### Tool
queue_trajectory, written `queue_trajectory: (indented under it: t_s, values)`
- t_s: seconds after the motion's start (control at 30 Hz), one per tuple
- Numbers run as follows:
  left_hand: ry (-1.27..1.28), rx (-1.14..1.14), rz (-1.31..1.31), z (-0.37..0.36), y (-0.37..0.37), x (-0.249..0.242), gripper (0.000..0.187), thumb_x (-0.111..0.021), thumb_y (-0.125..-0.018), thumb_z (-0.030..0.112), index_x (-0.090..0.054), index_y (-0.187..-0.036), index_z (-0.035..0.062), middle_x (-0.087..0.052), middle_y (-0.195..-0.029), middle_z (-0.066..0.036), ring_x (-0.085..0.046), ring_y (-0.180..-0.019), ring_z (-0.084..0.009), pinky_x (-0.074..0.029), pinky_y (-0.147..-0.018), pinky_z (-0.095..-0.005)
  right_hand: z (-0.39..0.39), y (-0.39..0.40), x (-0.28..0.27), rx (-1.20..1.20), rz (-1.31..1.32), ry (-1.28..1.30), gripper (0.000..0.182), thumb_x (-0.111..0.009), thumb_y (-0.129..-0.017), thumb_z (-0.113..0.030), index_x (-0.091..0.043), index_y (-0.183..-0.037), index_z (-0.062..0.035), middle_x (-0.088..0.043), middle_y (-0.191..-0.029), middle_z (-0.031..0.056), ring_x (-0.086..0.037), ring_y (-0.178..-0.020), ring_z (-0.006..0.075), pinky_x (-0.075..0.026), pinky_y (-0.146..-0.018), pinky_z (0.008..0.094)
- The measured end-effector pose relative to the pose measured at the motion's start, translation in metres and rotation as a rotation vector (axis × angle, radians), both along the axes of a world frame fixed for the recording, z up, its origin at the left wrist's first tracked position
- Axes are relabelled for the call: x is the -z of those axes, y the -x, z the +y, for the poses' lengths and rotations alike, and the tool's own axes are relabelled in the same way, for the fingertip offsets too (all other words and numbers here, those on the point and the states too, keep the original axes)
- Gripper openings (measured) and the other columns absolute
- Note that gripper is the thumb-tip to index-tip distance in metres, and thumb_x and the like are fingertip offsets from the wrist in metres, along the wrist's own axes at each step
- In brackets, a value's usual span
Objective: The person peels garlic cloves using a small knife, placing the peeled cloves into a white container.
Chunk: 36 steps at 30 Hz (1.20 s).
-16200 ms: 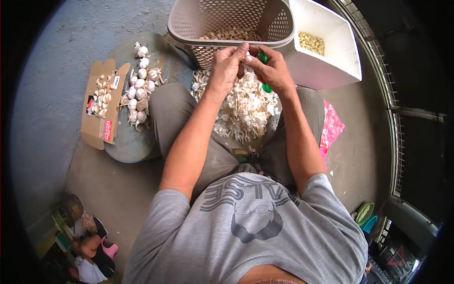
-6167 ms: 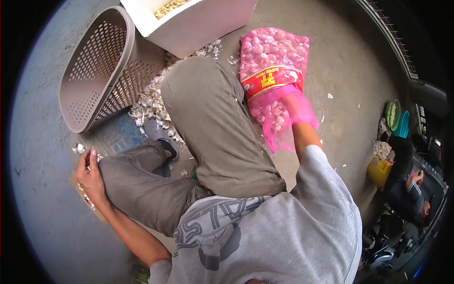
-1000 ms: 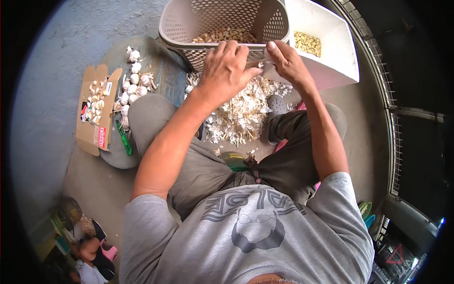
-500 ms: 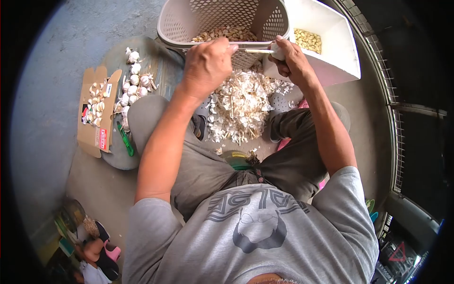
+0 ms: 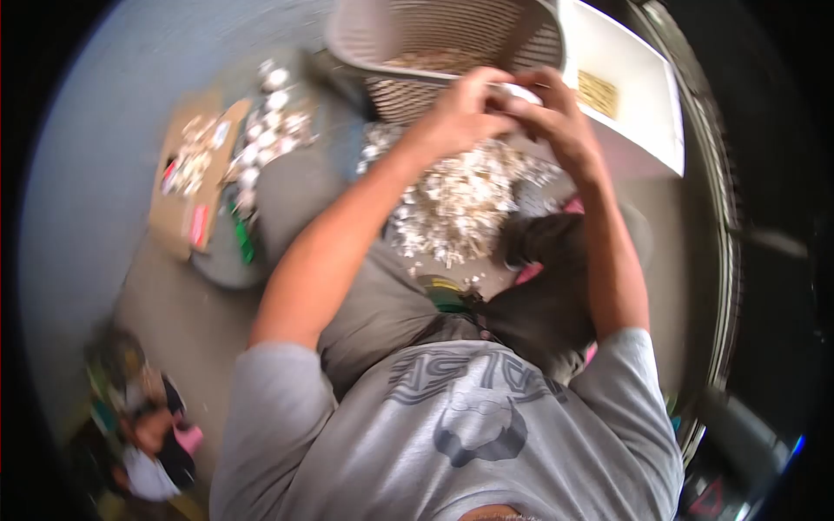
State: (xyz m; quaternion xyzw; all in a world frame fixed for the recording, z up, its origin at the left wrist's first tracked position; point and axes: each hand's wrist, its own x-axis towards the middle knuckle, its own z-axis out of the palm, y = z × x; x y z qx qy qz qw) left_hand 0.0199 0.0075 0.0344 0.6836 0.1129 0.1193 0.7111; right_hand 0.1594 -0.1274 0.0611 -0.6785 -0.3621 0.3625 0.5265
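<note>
A white garlic bulb (image 5: 521, 94) is held between my two hands, in front of the plastic basket. My left hand (image 5: 473, 113) has its fingers closed against the bulb's left side. From the other side, my right hand (image 5: 556, 117) wraps round it, thumb across the near face. Motion blur and the fingers hide part of the bulb. Below the hands lies a heap of pale garlic skins (image 5: 460, 204) on the floor. Behind them stands the beige perforated basket (image 5: 400, 95), with garlic cloves (image 5: 434, 61) inside.
A white box (image 5: 638, 143) on the right holds pale peeled cloves (image 5: 598, 94). On the left, whole garlic bulbs (image 5: 268, 139) and a cardboard box (image 5: 182, 221) with cloves rest on a round surface, beside a green cutter (image 5: 243, 239). Another person (image 5: 152, 434) is at lower left.
My left hand has moved right, from the bulb's stem to the bulb itself, and both hands now close round it. The whole view has shifted and blurred.
</note>
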Motion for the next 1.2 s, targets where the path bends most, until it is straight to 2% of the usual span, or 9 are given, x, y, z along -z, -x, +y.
queue_trajectory:
  t_s: [0.17,0.33,0.47,0.67,0.73,0.83,1.0,1.1,1.2]
  values:
    - [-0.331,-0.06,0.042,-0.006,0.004,-0.008,0.039,-0.08,-0.087,0.019,-0.067,-0.117,-0.0022,-0.073,-0.094,-0.013,-0.071,-0.085,-0.0185,-0.056,-0.075,-0.0354,0.003,-0.007,0.008,-0.02,-0.137,0.095,0.077,-0.081,-0.079,-0.055,-0.058,-0.125,0.0013,-0.065,-0.082,0.0016,-0.051,-0.066,0.0052,-0.035,-0.053,0.0206]
    - [-0.465,-0.148,-0.154,-0.006,0.017,-0.018,0.031,-0.078,-0.085,0.013,-0.068,-0.111,-0.0024,-0.076,-0.086,-0.014,-0.076,-0.083,-0.022,-0.06,-0.072,-0.0355,0.001,0.001,0.016,-0.103,0.194,-0.189,0.077,-0.07,-0.093,-0.056,-0.049,-0.139,0.0024,-0.066,-0.099,0.007,-0.057,-0.07,0.0079,-0.041,-0.055,0.0216]
    - [-0.29,-0.26,-0.158,0.006,0.014,-0.009,0.023,-0.075,-0.084,0.005,-0.067,-0.104,-0.0032,-0.076,-0.082,-0.014,-0.076,-0.074,-0.0196,-0.061,-0.065,-0.0334,0.011,0.007,0.022,-0.116,0.344,-0.246,0.054,-0.063,-0.103,-0.032,-0.049,-0.141,0.003,-0.069,-0.113,0.0111,-0.067,-0.083,0.0136,-0.052,-0.069,0.0279]
    - [-0.206,-0.134,-0.103,0.014,0.018,-0.019,0.016,-0.071,-0.09,0.012,-0.071,-0.095,-0.0025,-0.075,-0.081,-0.014,-0.074,-0.074,-0.0189,-0.057,-0.066,-0.0336,0.018,0.009,0.018,-0.021,0.368,-0.23,0.026,-0.067,-0.1,-0.026,-0.064,-0.109,-0.0024,-0.067,-0.083,0.0059,-0.064,-0.065,0.0131,-0.053,-0.056,0.0277]
    - [-0.556,-0.136,0.055,0.015,0.032,-0.037,0.045,-0.064,-0.094,0.011,-0.054,-0.133,-0.0102,-0.072,-0.112,-0.027,-0.074,-0.098,-0.032,-0.058,-0.087,-0.0431,0.016,0.004,0.015,-0.041,0.398,-0.27,0.029,-0.068,-0.099,-0.029,-0.065,-0.108,-0.0023,-0.067,-0.085,0.0049,-0.063,-0.065,0.0121,-0.053,-0.056,0.0267]
    - [-0.79,-0.273,0.018,0.039,0.069,-0.061,0.058,-0.068,-0.097,0.025,-0.05,-0.148,0.0027,-0.067,-0.129,-0.027,-0.071,-0.108,-0.0333,-0.058,-0.094,-0.0405,0.013,-0.013,0.021,-0.101,0.403,-0.254,0.033,-0.067,-0.1,-0.033,-0.066,-0.109,-0.0009,-0.067,-0.088,0.0047,-0.063,-0.067,0.0118,-0.055,-0.059,0.0271]
    - [-0.383,-0.754,0.144,0.081,0.179,-0.08,0.036,-0.069,-0.1,0.031,-0.071,-0.119,0.0,-0.072,-0.096,-0.008,-0.066,-0.079,-0.0115,-0.051,-0.073,-0.0235,0.007,-0.013,0.025,-0.096,0.402,-0.248,0.045,-0.068,-0.099,-0.042,-0.066,-0.117,-0.0006,-0.068,-0.09,0.0064,-0.064,-0.07,0.0117,-0.056,-0.063,0.0283]
    - [-0.341,-0.889,0.476,0.099,0.277,0.012,0.023,-0.068,-0.1,0.025,-0.071,-0.102,0.0022,-0.07,-0.085,-0.002,-0.064,-0.079,-0.0112,-0.052,-0.072,-0.0268,0.003,-0.003,0.012,-0.056,0.35,-0.173,0.052,-0.061,-0.101,-0.047,-0.064,-0.12,0.0004,-0.068,-0.092,0.0069,-0.065,-0.075,0.0124,-0.057,-0.068,0.0288]
    - [-0.931,-0.843,0.808,0.072,0.353,0.096,0.03,-0.075,-0.091,0.019,-0.07,-0.114,0.0005,-0.07,-0.101,-0.02,-0.067,-0.094,-0.0368,-0.052,-0.086,-0.0437,-0.002,-0.005,0.013,-0.121,0.289,-0.153,0.049,-0.06,-0.102,-0.045,-0.064,-0.12,0.0002,-0.068,-0.093,0.0069,-0.065,-0.076,0.0122,-0.057,-0.071,0.0295]
